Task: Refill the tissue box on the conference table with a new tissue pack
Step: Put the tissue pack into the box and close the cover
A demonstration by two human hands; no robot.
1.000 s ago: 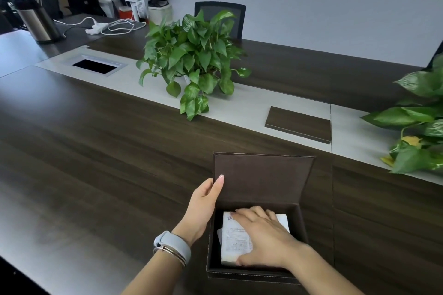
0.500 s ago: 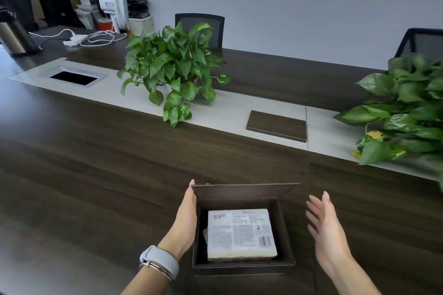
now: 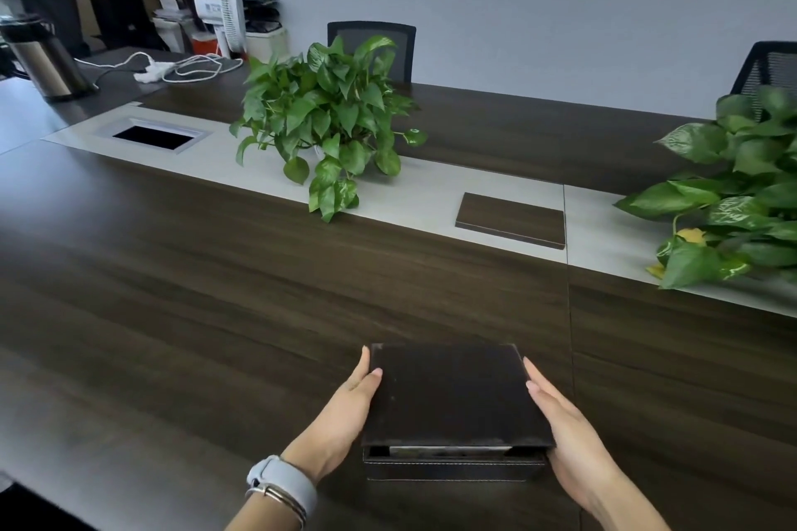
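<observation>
Brown tissue box (image 3: pixel 453 469) is held between left hand (image 3: pixel 345 409) and right hand (image 3: pixel 573 440), fingers straight and together, so its lid (image 3: pixel 453 392) can be shut over the pack (image 3: pixel 444 451)

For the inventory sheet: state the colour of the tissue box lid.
The tissue box lid is plain dark brown, almost black; the head view shows it best.

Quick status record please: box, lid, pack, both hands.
tissue box: on the dark table
lid: down, narrow gap at the front
tissue pack: inside, sliver visible through the gap
left hand: flat against lid's left edge, thumb on top
right hand: straight fingers along lid's right edge
to do: press lid fully closed
</observation>
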